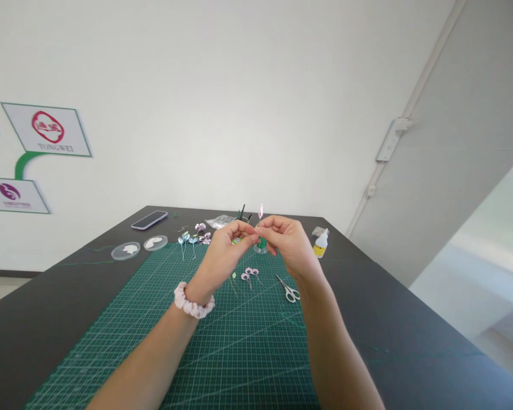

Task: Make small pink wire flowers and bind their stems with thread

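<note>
My left hand [232,246] and my right hand [285,238] meet fingertip to fingertip above the far part of the green cutting mat [222,347]. Both are closed in a pinch, and what lies between the fingertips is too small to make out. A pink petal-like piece [260,211] shows just above the fingers; whether it is held or stands behind them I cannot tell. Behind the hands is a green spool [262,244] on a clear round base, partly hidden. Below them lie several pink flowers on wire stems [248,274] and a small green leaf stem [233,280].
Small scissors [289,290] lie right of the flowers. A yellow-labelled glue bottle [320,244] stands at the far right. Leftward are blue leaf stems [187,240], purple flowers [200,227], clear dishes [125,251] with white pieces, and a phone [149,220]. A plastic bag [220,221] lies behind.
</note>
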Motion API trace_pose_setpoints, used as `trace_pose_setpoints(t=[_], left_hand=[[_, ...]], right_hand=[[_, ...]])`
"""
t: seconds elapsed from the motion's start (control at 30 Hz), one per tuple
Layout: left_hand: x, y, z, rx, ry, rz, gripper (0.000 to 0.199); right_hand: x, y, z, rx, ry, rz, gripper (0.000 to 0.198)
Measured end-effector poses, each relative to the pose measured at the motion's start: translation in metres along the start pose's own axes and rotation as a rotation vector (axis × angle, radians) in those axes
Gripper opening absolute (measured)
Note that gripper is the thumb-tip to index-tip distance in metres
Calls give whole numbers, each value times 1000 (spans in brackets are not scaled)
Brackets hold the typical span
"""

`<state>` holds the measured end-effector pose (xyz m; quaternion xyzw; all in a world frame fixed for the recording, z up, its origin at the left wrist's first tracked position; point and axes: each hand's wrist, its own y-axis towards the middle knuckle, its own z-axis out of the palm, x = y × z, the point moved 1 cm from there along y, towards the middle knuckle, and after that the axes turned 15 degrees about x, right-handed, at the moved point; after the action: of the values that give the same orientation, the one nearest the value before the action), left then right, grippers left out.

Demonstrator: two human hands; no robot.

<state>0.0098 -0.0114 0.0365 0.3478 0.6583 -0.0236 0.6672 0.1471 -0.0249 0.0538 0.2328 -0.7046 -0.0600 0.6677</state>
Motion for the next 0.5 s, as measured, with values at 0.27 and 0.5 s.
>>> trace_pose_setpoints(t=[0.27, 0.5], left_hand=[[-4, 8, 0, -86, 176, 33, 7], [1, 14, 1, -61, 249, 25, 10]], right_hand=[[-2, 3, -1, -89, -44, -27, 15], [-5, 7, -7, -48, -59, -4, 12]])
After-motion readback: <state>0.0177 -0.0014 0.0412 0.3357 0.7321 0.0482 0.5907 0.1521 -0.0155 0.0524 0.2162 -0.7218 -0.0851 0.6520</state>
